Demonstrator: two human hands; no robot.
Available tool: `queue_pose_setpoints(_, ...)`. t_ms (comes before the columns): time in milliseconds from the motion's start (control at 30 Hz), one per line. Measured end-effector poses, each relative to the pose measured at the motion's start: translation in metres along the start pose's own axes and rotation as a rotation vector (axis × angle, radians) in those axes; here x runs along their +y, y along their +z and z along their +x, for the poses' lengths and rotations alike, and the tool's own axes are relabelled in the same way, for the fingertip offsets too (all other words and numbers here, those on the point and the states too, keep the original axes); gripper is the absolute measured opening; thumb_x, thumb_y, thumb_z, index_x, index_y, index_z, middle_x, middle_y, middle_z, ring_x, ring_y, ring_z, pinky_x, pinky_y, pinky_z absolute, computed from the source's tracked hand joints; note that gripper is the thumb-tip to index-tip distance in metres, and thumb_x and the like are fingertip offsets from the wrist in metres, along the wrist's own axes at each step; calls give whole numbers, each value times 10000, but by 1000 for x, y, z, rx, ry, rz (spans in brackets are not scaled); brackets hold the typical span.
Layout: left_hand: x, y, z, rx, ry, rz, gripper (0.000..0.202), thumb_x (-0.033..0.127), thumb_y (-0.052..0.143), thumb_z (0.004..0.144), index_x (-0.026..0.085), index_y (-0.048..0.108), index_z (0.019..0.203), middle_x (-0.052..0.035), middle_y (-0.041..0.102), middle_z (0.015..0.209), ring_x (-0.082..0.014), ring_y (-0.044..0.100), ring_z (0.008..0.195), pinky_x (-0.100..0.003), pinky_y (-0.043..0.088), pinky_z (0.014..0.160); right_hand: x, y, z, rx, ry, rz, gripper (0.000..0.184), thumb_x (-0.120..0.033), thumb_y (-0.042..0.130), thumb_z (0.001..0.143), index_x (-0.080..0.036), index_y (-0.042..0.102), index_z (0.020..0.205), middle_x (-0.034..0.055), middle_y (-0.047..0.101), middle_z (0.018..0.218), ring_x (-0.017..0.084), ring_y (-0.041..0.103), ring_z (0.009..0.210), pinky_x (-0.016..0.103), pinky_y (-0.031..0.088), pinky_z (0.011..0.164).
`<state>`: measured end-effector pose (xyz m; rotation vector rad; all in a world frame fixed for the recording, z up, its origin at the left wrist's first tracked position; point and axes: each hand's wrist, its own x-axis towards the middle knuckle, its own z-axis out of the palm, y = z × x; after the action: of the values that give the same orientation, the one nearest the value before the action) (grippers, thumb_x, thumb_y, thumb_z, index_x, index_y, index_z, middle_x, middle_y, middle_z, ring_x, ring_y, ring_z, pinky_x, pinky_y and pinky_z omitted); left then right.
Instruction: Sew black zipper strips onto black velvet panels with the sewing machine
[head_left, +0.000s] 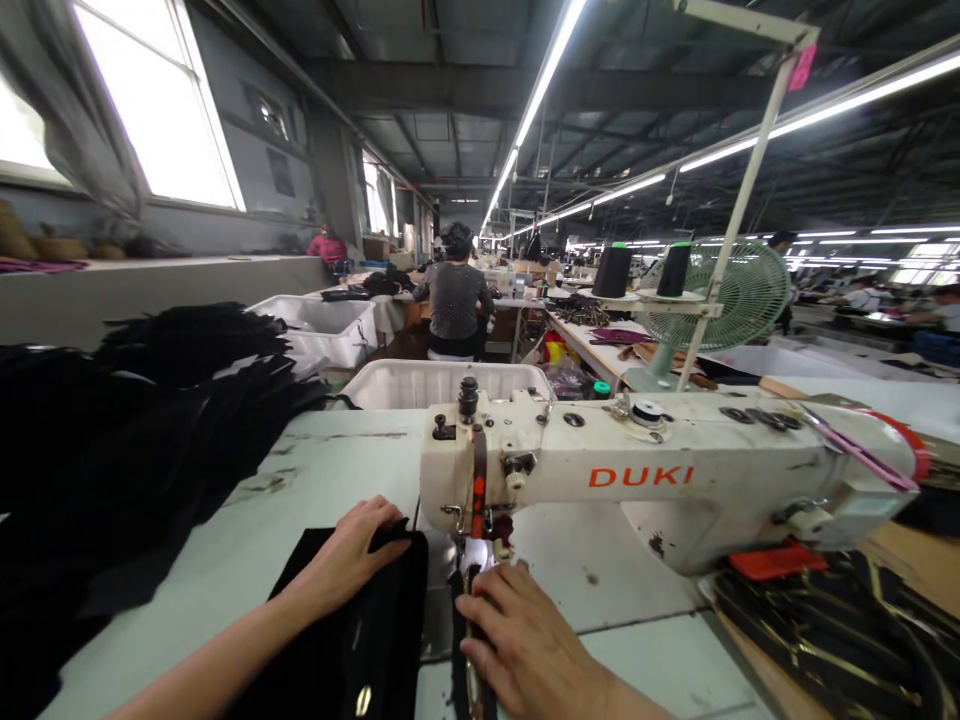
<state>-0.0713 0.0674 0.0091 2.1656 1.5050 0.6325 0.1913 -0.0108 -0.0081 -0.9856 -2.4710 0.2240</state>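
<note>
My left hand [346,558] lies on a black fabric piece [352,630] on the pale table, its fingers curled over the piece's far edge just left of the needle. My right hand [525,640] rests flat, fingers stretched out, pressing a narrow black strip [459,650] in front of the presser foot [472,550]. The white DUKI sewing machine [637,475] stands across the table right behind both hands.
A heap of black fabric pieces [135,440] fills the table's left side. White bins [442,382] stand behind the machine. Black strips with gold trim [840,620] lie at the right. A green fan [739,295] and thread cones [613,270] rise behind. A person [454,295] sits ahead.
</note>
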Motion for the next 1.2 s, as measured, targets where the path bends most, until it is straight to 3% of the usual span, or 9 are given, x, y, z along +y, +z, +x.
queue_pose_setpoints(133, 21, 15, -32, -11, -34, -166, 355, 472, 454, 951, 181, 658, 935, -36, 688, 839, -244, 670, 784, -337, 544, 730, -3, 7, -5, 58, 31, 4, 397, -327, 649, 892, -173, 584, 1252, 90, 616, 1181, 268, 551, 1080, 386, 482, 950)
queue_pose_setpoints(200, 30, 23, -42, 52, -47, -197, 330, 441, 473, 950, 180, 643, 1060, -63, 694, 967, -277, 670, 923, -400, 535, 854, -4, 11, -6, 85, 38, 4, 351, -245, 630, 871, -156, 611, 1210, 98, 613, 1178, 266, 545, 1084, 374, 478, 962)
queue_pose_setpoints(267, 34, 32, -51, 158, -40, -160, 378, 393, 553, 900, 194, 594, 1219, -100, 634, 1206, -330, 565, 1181, -500, 427, 1035, -5, 15, -7, 120, 24, 0, 269, -182, 606, 840, -143, 653, 1102, 102, 622, 1147, 256, 552, 1067, 349, 480, 968)
queue_pose_setpoints(333, 35, 42, -62, 245, 48, -32, 482, 346, 591, 879, 268, 522, 1350, -76, 534, 1386, -327, 450, 1326, -515, 365, 1103, -4, 17, -8, 150, 4, -18, 215, -158, 599, 818, -142, 671, 1020, 102, 633, 1126, 249, 560, 1058, 326, 481, 976)
queue_pose_setpoints(400, 35, 51, -74, 286, 209, 131, 510, 319, 585, 906, 344, 477, 1404, -28, 524, 1428, -281, 489, 1315, -423, 442, 1068, -3, 19, -9, 163, -15, -51, 237, -138, 591, 807, -144, 670, 1030, 99, 640, 1121, 243, 568, 1057, 315, 480, 988)
queue_pose_setpoints(500, 39, 60, -86, 271, 387, 317, 615, 311, 571, 939, 330, 335, 1507, -42, 529, 1448, -251, 549, 1272, -337, 487, 1022, -2, 22, -10, 187, -28, -99, 276, -129, 577, 812, -157, 658, 1075, 93, 644, 1139, 239, 573, 1077, 316, 473, 1011)
queue_pose_setpoints(633, 41, 62, -86, 221, 501, 464, 782, 375, 587, 941, 273, 134, 1571, -96, 480, 1467, -275, 520, 1294, -415, 412, 1082, -1, 26, -11, 227, -37, -138, 321, -218, 618, 845, -164, 626, 1162, 81, 656, 1115, 242, 587, 1064, 331, 478, 1012)
queue_pose_setpoints(867, 37, 55, -83, 205, 555, 516, 733, 305, 556, 940, 211, 181, 1564, -98, 448, 1485, -250, 499, 1313, -409, 337, 1130, -1, 28, -10, 325, -77, -192, 363, -319, 652, 856, -154, 616, 1178, 74, 680, 1041, 231, 624, 971, 310, 524, 940)
queue_pose_setpoints(1200, 46, 51, -78, 148, 506, 321, 830, 186, 581, 885, 316, 127, 1567, -49, 454, 1482, -271, 507, 1294, -468, 266, 1145, 4, 35, -15, 314, -55, -220, 439, -338, 696, 823, -177, 604, 1220, 78, 687, 1119, 245, 632, 1045, 307, 543, 944)
